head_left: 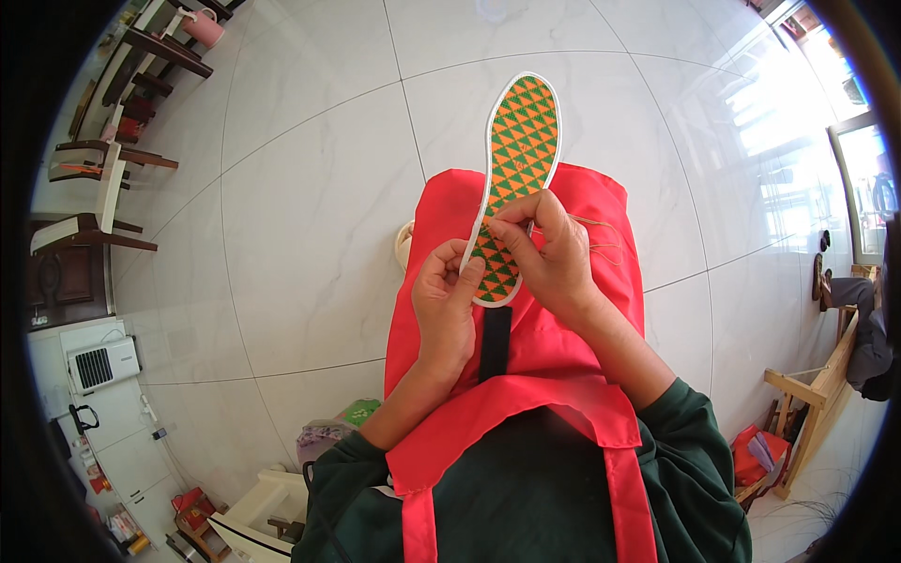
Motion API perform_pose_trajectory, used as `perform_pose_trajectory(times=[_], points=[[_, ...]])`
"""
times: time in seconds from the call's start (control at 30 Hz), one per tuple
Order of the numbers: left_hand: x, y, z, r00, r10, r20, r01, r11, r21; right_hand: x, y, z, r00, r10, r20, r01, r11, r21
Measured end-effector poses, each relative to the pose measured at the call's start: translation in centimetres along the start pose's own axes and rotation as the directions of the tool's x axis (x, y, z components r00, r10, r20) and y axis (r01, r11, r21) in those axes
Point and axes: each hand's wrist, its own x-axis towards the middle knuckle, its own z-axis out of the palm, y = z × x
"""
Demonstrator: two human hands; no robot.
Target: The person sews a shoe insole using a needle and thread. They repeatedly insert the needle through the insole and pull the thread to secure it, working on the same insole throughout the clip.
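Observation:
An embroidered insole (pixel 526 131) with green and orange triangles and a white edge is held toe-up over my lap. My left hand (pixel 449 305) grips its heel end at the left edge, thumb on the patterned face. My right hand (pixel 549 253) lies across the middle of the insole, thumb and forefinger pinched together against the pattern. What sits in that pinch is too small to make out. A thin yellowish thread (pixel 615 246) loops over the red apron (pixel 432 225) to the right of this hand.
A black strip (pixel 495 342) runs down the apron below the heel. Dark-framed chairs (pixel 113 183) stand at the left, and a cream chair (pixel 258 516) is at the lower left. At right, another person's leg (pixel 849 293) shows near a wooden bench (pixel 817 399). Pale tiles (pixel 319 225) cover the floor.

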Motion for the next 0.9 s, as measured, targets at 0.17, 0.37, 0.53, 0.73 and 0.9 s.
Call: perform_pose_trajectory(times=[0.17, 0.37, 0.53, 0.73, 0.9], points=[[-0.01, 0.04, -0.07, 1.000, 0.000, 0.009, 0.000, 1.000, -0.009, 0.03, 0.01, 0.00, 1.000, -0.015, -0.001, 0.015, 1.000, -0.003], [0.04, -0.09, -0.24, 1.000, -0.001, 0.010, 0.001, 1.000, -0.015, 0.01, 0.34, 0.23, 0.999, -0.048, -0.002, 0.048, 0.999, -0.009], [0.06, -0.10, -0.29, 1.000, -0.003, 0.008, 0.004, 1.000, -0.013, 0.03, 0.21, 0.25, 0.999, -0.046, 0.008, 0.046, 0.999, -0.029], [0.05, 0.04, -0.25, 1.000, -0.016, -0.009, 0.016, 1.000, 0.003, 0.04, 0.52, 0.35, 0.997, -0.079, 0.010, 0.079, 0.996, -0.037], [0.09, -0.02, -0.31, 1.000, -0.013, -0.004, 0.012, 1.000, -0.002, 0.05, 0.41, 0.38, 0.998, -0.063, 0.013, 0.063, 0.998, -0.023]])
